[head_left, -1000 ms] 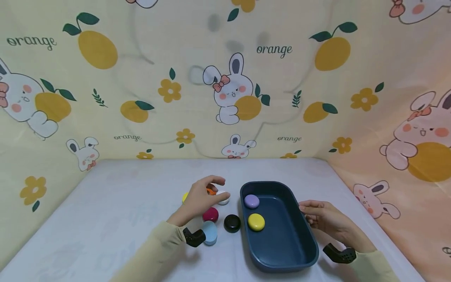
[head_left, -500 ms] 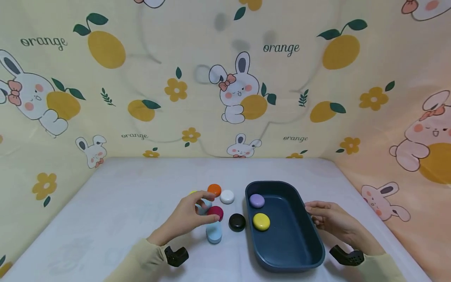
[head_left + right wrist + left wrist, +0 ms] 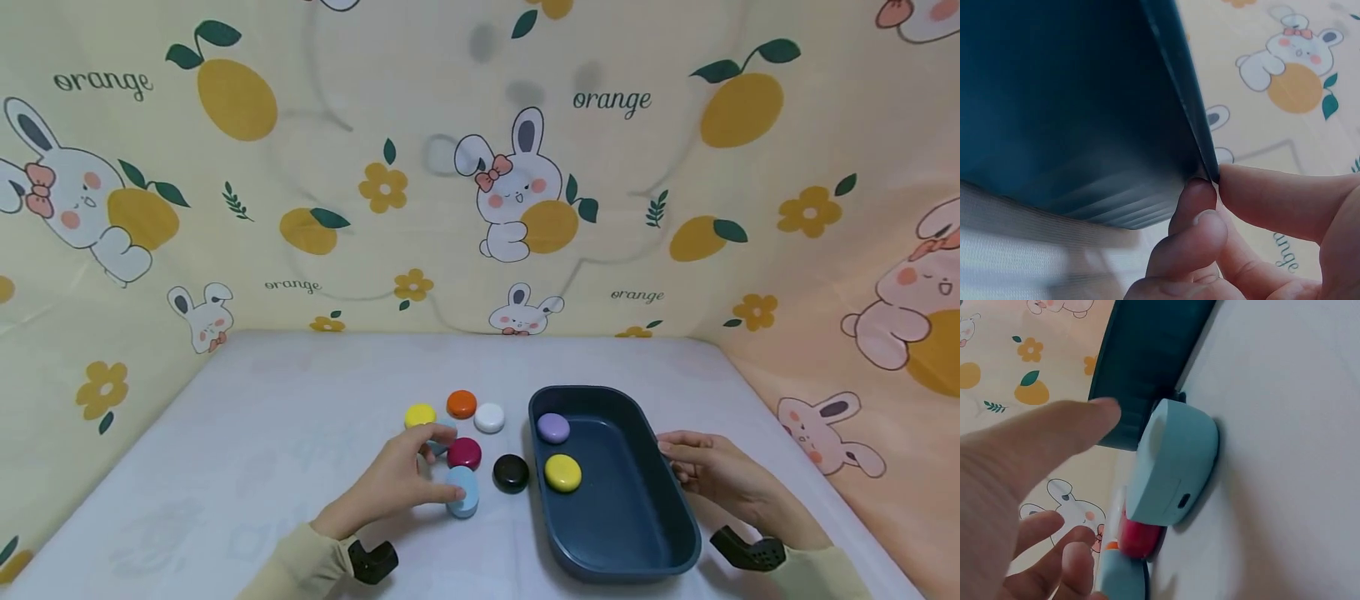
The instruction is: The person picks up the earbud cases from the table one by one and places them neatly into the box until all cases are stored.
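Observation:
My left hand [image 3: 397, 475] reaches over a light blue rounded case [image 3: 463, 492], thumb and fingers spread apart with nothing between them. In the left wrist view a small dark slot shows on the side of this case [image 3: 1172, 469], and the thumb is held off its top. The fingers partly cover a second light blue piece [image 3: 444, 433] beside a crimson round piece [image 3: 464, 453]. My right hand [image 3: 727, 479] pinches the right rim of a dark blue box [image 3: 622, 533] between thumb and fingers. Inside lie a purple disc [image 3: 553, 428] and a yellow disc [image 3: 562, 473].
A black round piece [image 3: 511, 473] sits close to the box's left wall. Behind the left hand are another yellow piece [image 3: 420, 416], an orange one [image 3: 461, 404] and a white one [image 3: 489, 417]. A printed cloth [image 3: 450, 308] hangs behind the white table [image 3: 300, 400].
My left hand has drawn back toward me from beside the white and orange pieces to the light blue case. The right hand keeps its hold on the box rim. The head view has shifted slightly.

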`<state>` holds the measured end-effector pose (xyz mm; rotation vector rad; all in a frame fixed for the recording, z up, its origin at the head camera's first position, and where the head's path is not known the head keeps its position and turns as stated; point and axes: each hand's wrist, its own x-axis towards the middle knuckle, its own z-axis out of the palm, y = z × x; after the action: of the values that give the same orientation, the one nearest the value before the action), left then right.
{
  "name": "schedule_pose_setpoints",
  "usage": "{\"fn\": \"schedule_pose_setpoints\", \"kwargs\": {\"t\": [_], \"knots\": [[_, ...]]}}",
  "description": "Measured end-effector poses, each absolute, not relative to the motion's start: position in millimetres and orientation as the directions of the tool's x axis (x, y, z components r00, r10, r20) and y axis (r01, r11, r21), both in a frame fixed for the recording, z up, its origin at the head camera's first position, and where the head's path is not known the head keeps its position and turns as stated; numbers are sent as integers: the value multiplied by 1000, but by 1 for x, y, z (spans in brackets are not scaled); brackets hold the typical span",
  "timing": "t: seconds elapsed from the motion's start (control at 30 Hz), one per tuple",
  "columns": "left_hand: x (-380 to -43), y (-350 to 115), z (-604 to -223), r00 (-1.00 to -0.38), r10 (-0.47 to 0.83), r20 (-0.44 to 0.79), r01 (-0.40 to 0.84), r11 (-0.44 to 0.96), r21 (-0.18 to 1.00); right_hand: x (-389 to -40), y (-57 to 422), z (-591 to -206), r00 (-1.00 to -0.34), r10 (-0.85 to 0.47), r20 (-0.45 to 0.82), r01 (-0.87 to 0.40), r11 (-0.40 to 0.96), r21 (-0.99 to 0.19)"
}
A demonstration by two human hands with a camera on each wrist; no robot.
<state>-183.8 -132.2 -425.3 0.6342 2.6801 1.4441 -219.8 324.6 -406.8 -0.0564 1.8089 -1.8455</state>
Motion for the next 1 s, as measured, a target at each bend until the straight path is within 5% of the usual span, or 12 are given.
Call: {"fn": "schedule_pose_setpoints", "kwargs": {"t": [1.0], "knots": [[-184, -130, -440, -884, 467, 20, 293, 521, 802, -219, 322, -405, -845, -405, -349, 365, 40, -930]]}}
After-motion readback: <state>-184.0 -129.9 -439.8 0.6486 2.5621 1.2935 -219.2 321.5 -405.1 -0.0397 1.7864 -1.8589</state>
